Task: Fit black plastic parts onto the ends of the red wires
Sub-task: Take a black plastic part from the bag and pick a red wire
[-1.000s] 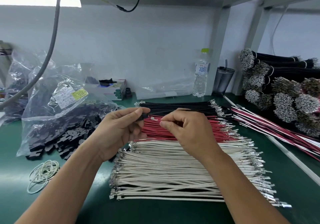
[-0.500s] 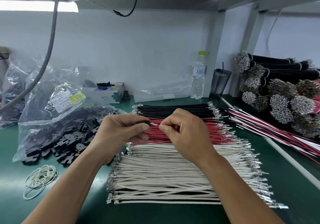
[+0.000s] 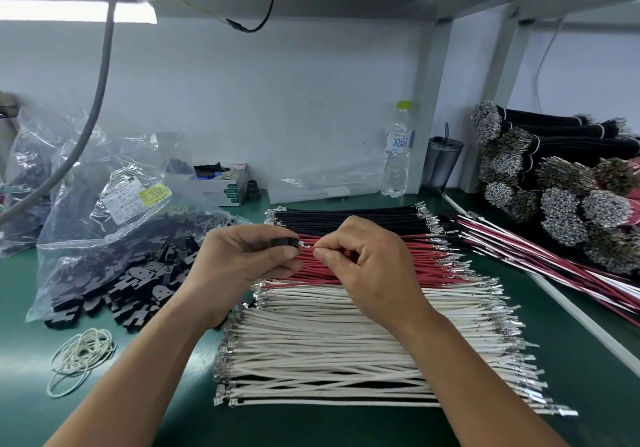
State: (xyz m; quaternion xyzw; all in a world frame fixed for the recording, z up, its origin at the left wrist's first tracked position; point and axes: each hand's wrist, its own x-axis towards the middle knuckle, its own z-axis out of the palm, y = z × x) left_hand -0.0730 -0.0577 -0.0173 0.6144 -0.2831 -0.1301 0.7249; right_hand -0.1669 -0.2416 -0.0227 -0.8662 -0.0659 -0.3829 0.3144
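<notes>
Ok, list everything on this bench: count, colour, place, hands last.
black wires: one row, black, far end of the spread
red wires: one row, red, middle, under the hands
white wires: one stack, white, nearest
mixed wires: one loose sheaf, red, white and black, right of the spread
bundles: many, mostly black with silver ends, far right
bag: one, clear, full of black parts, left
rubber bands: a heap, whitish, near left
box: one, white and green, back
bottle: one, clear with green cap, back
cup: one, dark, beside the bottle
left hand: holds a black part
right hand: pinches a red wire's end
</notes>
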